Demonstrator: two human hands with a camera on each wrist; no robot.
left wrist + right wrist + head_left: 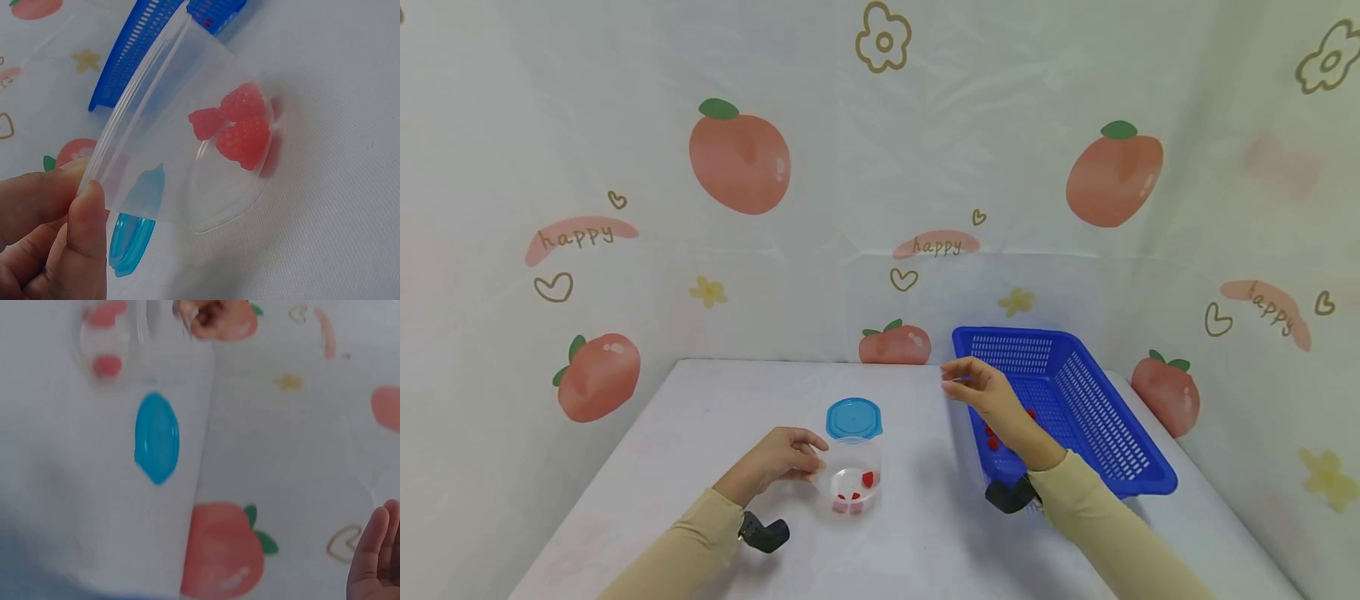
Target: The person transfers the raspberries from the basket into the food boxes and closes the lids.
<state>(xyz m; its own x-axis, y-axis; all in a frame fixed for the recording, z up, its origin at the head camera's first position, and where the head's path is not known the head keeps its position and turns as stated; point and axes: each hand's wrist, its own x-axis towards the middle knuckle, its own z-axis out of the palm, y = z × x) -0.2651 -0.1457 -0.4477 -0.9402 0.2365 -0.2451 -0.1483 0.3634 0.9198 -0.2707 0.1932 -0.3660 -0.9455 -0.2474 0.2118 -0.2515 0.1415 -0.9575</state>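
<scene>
A clear plastic tub stands on the white table with raspberries at its bottom. My left hand pinches the tub's rim between thumb and fingers, on its left side. Just beyond the tub lies its blue lid, flat on the table. Over the left edge of the blue basket hovers my right hand, thumb and fingers apart, with nothing visible between them. Only part of that hand shows at the edge of the right wrist view.
Several more red berries lie in the basket, partly behind the right forearm. The basket's slatted walls rise at the right side of the table. A white curtain printed with fruit hangs along the table's back edge.
</scene>
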